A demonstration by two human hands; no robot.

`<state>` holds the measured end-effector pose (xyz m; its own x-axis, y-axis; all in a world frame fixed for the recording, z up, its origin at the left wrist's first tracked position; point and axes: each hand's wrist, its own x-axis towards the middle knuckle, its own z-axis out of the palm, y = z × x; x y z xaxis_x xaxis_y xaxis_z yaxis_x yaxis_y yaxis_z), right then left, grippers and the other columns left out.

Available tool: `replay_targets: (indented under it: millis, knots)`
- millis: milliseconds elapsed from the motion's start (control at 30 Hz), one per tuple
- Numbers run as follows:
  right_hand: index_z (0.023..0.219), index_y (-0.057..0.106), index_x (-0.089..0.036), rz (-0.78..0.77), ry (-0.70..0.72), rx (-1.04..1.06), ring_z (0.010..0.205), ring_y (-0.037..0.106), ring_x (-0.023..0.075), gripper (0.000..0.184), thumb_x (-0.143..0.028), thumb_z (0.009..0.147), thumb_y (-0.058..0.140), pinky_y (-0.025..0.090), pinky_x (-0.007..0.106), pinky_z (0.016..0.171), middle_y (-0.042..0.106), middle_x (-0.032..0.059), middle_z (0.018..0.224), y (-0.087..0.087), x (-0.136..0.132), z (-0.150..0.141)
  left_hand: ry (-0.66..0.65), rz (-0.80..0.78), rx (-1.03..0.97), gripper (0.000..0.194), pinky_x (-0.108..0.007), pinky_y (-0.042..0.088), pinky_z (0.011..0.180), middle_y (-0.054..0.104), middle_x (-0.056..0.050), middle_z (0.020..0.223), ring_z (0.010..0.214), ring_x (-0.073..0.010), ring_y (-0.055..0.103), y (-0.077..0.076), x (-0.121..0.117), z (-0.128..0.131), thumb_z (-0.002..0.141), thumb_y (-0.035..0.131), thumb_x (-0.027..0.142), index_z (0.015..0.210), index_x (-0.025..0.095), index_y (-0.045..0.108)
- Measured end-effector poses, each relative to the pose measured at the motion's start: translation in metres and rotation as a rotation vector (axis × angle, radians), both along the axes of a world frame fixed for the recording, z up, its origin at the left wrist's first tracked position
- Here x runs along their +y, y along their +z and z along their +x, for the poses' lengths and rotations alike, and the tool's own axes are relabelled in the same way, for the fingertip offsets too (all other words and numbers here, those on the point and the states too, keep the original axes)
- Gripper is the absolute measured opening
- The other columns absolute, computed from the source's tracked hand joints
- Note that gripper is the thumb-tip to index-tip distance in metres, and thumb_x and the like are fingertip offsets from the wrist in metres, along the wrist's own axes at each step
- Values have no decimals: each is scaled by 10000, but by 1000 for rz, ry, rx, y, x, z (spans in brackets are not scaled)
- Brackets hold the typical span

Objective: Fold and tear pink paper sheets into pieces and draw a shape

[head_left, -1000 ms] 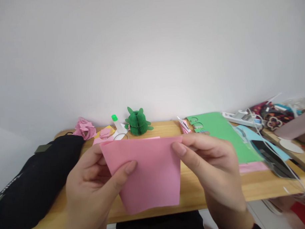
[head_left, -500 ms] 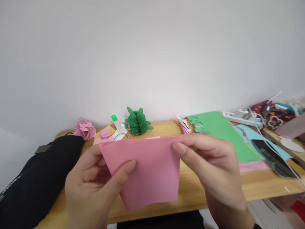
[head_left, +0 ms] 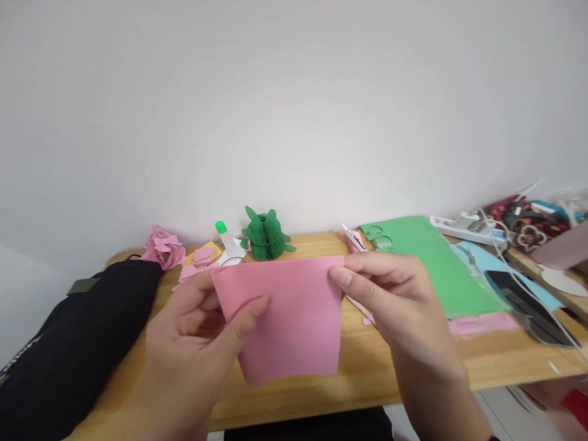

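Observation:
A sheet of pink paper (head_left: 292,323), looking folded, is held up above the table between both hands. My left hand (head_left: 197,346) grips its left side, thumb lying across the front and fingers behind. With thumb and forefinger, my right hand (head_left: 393,300) pinches the upper right corner. The paper's lower edge curves slightly and hangs free. Behind it stands a green paper honeycomb figure (head_left: 265,237) with leaf-like pieces. A glue stick (head_left: 224,237) with a bright green cap is to its left.
Crumpled pink paper (head_left: 162,247) and a black bag (head_left: 81,337) lie on the left of the wooden table (head_left: 310,400). A white tube (head_left: 354,236), green paper (head_left: 421,261), a power strip (head_left: 468,227) and a dark phone-like slab (head_left: 528,305) with a cable are on the right.
Both hands have come slightly closer together and moved up a little with the pink paper. The grip on it looks the same.

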<state>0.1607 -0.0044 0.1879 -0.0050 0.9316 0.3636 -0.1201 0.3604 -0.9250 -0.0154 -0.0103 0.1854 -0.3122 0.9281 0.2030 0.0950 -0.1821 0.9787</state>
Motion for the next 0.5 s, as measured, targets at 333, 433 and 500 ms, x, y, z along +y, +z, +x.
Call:
replay_targets:
  millis: [333,433,500]
  knots:
    - [668,727,-208,-71,61,16,475,468,63,204,-223,856,649,440,192,487,573,-33,544,-4,4,5,-130,-33,-46,229,-133,509,505,732,53,704,586,-99,636,-3,9,-3,634,815,268,844,270,725]
    - [666,730,-204,-63,24,-8,505,522,80,195,-233,845,658,464,199,498,617,-18,568,-7,7,7,-292,-44,-120,303,-163,546,549,745,29,792,662,-126,672,-10,16,-6,626,826,261,907,257,712]
    - [669,732,-198,-71,0,-28,489,526,88,186,-254,834,667,462,205,474,622,-14,556,-8,8,7,-381,-84,-166,341,-180,559,576,746,20,852,725,-141,684,-15,22,-6,617,836,269,932,258,703]
